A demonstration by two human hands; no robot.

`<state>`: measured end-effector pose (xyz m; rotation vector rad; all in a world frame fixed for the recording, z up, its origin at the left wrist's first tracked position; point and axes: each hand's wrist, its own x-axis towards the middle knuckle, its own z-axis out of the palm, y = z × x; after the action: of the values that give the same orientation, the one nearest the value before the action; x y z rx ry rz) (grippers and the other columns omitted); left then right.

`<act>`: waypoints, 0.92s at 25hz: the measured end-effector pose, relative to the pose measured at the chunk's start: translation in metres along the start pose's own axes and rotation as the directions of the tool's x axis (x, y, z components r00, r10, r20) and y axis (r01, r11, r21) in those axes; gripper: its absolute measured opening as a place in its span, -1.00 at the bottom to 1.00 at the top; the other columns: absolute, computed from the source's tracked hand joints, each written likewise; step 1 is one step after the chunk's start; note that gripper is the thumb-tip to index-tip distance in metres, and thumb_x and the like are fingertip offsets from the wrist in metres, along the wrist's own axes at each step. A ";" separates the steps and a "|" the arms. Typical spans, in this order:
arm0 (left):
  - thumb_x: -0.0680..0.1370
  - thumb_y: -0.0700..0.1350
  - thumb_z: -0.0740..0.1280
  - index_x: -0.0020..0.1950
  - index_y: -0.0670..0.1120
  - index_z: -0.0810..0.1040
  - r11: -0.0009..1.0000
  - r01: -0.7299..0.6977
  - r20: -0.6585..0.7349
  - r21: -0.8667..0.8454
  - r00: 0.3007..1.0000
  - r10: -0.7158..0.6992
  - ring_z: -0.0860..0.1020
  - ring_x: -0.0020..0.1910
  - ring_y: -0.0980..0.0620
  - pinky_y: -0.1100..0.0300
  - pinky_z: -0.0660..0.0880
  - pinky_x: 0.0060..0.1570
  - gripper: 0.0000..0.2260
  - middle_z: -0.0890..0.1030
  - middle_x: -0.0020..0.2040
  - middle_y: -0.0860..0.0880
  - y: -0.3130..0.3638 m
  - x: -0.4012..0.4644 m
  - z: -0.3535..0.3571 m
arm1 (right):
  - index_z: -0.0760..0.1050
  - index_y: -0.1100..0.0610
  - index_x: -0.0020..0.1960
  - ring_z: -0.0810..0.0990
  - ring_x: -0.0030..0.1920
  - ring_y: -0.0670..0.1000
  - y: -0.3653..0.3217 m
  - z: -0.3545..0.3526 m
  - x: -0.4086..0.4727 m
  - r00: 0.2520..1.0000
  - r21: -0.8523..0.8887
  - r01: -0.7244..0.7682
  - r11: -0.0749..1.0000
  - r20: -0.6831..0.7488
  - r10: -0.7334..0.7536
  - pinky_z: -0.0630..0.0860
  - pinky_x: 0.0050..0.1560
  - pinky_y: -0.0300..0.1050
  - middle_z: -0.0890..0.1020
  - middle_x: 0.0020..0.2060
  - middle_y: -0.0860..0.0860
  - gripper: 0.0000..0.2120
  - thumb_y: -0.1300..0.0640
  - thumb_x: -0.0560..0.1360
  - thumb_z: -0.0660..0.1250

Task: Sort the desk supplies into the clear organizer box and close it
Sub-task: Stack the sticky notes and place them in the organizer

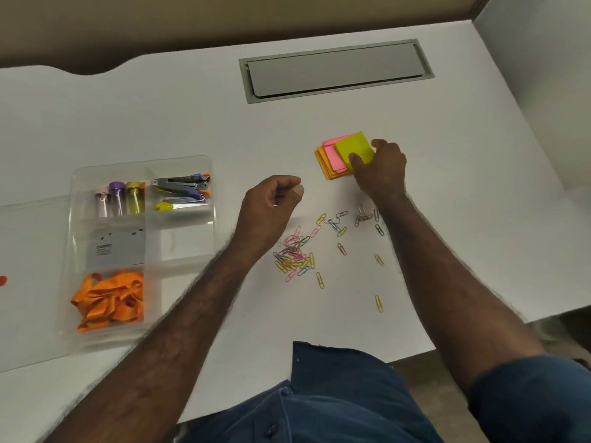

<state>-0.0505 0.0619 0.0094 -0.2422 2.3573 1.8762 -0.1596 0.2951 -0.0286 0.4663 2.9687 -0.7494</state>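
Observation:
The clear organizer box [204,161] lies open at the left of the white desk. Its compartments hold three small capped tubes [120,199], several staple removers [182,190], a grey card [116,247] and orange rubber bands [110,300]. A stack of sticky notes [339,155], yellow-green on pink on orange, lies right of centre. My right hand [380,167] grips the yellow-green top pad with thumb and fingers. My left hand [271,206] hovers loosely curled between box and notes; I see nothing in it. Coloured paper clips [295,255] lie scattered below both hands.
A grey cable hatch [335,71] is set into the desk at the back. The box's clear lid [28,266] seems to lie flat left of the box. The desk's front edge runs close to my body; a red spot [2,280] shows at the far left.

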 end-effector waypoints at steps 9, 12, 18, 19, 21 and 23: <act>0.65 -0.03 0.41 0.25 0.00 0.66 0.994 0.110 -0.007 -0.028 0.994 -0.110 0.73 0.07 0.09 -0.07 0.65 0.23 -0.81 0.75 0.10 0.00 -0.001 0.011 0.052 | 0.47 0.16 0.40 0.43 0.39 0.24 0.002 0.006 0.037 0.991 -0.103 -0.054 0.993 0.119 0.066 0.44 0.33 0.18 0.49 0.33 0.15 -0.35 -0.29 0.53 0.38; 0.66 -0.05 0.40 0.27 -0.05 0.67 0.988 0.147 -0.023 -0.057 0.989 -0.148 0.73 0.08 0.05 -0.04 0.66 0.20 -0.79 0.76 0.10 -0.01 0.000 0.016 0.061 | 0.44 0.16 0.38 0.45 0.37 0.24 0.001 0.005 0.034 0.993 -0.063 -0.040 0.997 0.107 0.047 0.45 0.33 0.18 0.50 0.32 0.14 -0.37 -0.23 0.50 0.45; 0.67 -0.05 0.39 0.29 -0.12 0.65 0.952 0.250 -0.026 -0.177 0.966 -0.258 0.74 0.11 -0.03 -0.03 0.68 0.20 -0.76 0.76 0.11 -0.04 -0.010 0.022 0.071 | 0.45 0.14 0.24 0.60 0.13 0.17 0.011 -0.008 0.022 0.998 0.171 0.040 0.984 0.049 -0.049 0.57 0.07 0.07 0.60 0.07 0.07 -0.58 0.01 0.48 0.49; 0.67 -0.05 0.38 0.30 -0.12 0.64 0.950 0.252 -0.030 -0.186 0.965 -0.262 0.74 0.11 -0.03 -0.03 0.68 0.20 -0.76 0.76 0.11 -0.05 -0.011 0.022 0.071 | 0.44 0.13 0.23 0.61 0.07 0.14 0.013 -0.011 0.019 0.997 0.209 0.033 0.977 0.060 -0.047 0.56 0.01 0.03 0.58 0.02 0.03 -0.62 0.03 0.50 0.47; 0.68 -0.05 0.38 0.29 -0.12 0.64 0.946 0.251 -0.043 -0.204 0.963 -0.265 0.74 0.11 -0.04 -0.03 0.67 0.20 -0.76 0.76 0.12 -0.06 -0.014 0.024 0.073 | 0.43 0.11 0.18 0.59 0.00 0.09 0.016 -0.018 0.013 0.995 0.272 0.040 0.961 0.073 -0.062 0.55 -0.04 0.00 0.55 -0.03 -0.01 -0.70 0.06 0.54 0.44; 0.67 -0.06 0.39 0.28 -0.10 0.63 0.937 0.250 -0.056 -0.244 0.961 -0.271 0.73 0.14 -0.07 -0.02 0.67 0.21 -0.78 0.75 0.13 -0.08 -0.016 0.026 0.074 | 0.44 0.11 0.17 0.58 0.00 0.04 0.018 -0.026 0.005 0.992 0.375 0.046 0.926 0.088 -0.086 0.55 -0.04 -0.04 0.57 -0.01 -0.02 -0.72 0.06 0.56 0.45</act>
<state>-0.0734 0.1292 -0.0276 -0.6411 2.0269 2.0427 -0.1576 0.3238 -0.0145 0.3290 2.7577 -1.3141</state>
